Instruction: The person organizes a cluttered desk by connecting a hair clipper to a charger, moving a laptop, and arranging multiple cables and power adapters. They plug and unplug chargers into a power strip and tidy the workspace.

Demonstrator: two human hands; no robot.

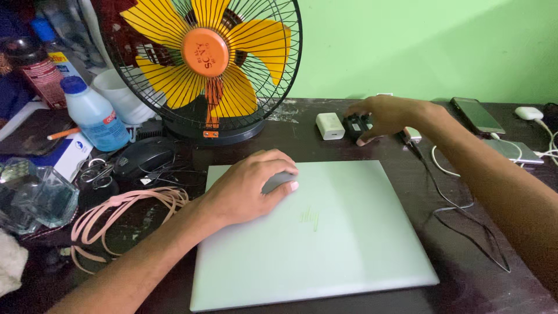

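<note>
Head view, left hand [247,186] on grey mouse [279,181], right hand [383,116] gripping black adapter [356,124]

Soft, even light fills the scene, the closed laptop lid [317,232] taking a pale sheen without hard glare, shadows faint on the dark desk [465,279], left-edge clutter slightly blurred.

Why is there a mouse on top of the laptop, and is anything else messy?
The left hand rests on a grey mouse sitting on the closed laptop lid, an odd spot for it. The right hand touches a small black box. Pink straps and a black cable lie tangled on the dark table.
</note>
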